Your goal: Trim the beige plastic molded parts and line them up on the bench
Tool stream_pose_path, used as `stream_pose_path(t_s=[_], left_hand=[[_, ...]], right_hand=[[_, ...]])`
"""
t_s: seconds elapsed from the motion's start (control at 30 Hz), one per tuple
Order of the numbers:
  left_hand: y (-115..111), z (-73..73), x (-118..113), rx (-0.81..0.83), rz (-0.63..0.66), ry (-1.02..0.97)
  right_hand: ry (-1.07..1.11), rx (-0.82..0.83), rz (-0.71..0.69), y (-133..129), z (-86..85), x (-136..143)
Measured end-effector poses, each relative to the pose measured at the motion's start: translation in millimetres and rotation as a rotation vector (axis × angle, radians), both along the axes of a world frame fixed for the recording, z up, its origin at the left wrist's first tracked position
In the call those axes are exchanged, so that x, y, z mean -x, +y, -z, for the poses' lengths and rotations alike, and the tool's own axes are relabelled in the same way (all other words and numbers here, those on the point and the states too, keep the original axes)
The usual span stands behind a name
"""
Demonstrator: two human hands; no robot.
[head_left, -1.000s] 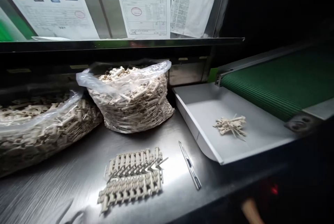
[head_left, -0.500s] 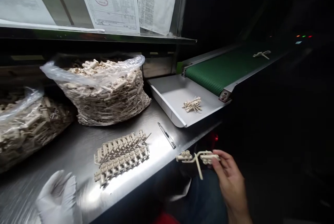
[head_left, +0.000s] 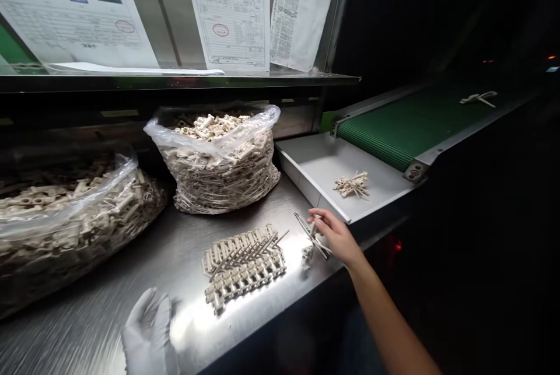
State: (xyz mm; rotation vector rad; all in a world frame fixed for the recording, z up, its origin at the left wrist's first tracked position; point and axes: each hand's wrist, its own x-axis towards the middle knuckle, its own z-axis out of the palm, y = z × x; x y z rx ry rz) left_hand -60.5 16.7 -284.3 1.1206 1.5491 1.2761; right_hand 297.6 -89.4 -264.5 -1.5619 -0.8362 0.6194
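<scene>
My right hand (head_left: 336,239) is bare and closed on a beige plastic moulded part with a thin runner (head_left: 307,257). The part hangs tilted over the front of the metal table, its lower end at or just above the surface. Partly behind it lies a slim utility knife (head_left: 301,222). To the left, similar parts stand in a tight row (head_left: 247,267) with their runners overlapping. My left hand (head_left: 149,331), in a white glove, is at the table's front left, fingers loosely curled and apart from the thumb, holding nothing I can see.
Two clear plastic bags, one in the middle (head_left: 223,171) and one at left (head_left: 70,241), are full of beige parts. A white tray (head_left: 306,156) holds a small pile (head_left: 352,184) below a green conveyor belt (head_left: 402,124) carrying another part (head_left: 479,98). Papers (head_left: 230,13) hang above a shelf edge.
My right hand has carried the moulded part from in front of the table's edge up and over the tabletop, beside the row. The view has shifted left; my left hand keeps its pose.
</scene>
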Motion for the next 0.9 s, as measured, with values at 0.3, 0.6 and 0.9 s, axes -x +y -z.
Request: stream_pose_path(t_s=[0.3,0.6,0.9], left_hand=[[-3,-0.4,-2,0.013,0.028,0.041],[1,8.8,2,0.035,0.063,0.050],[-1,11.2,-23,0.111,0.088,0.280]], right_hand=[[-0.049,0.360,-0.435,104,0.4,-17],[-0.214,0.286,-0.246,51,10.3,-22],[-0.443,0.204,-0.205,2,6.6,40]])
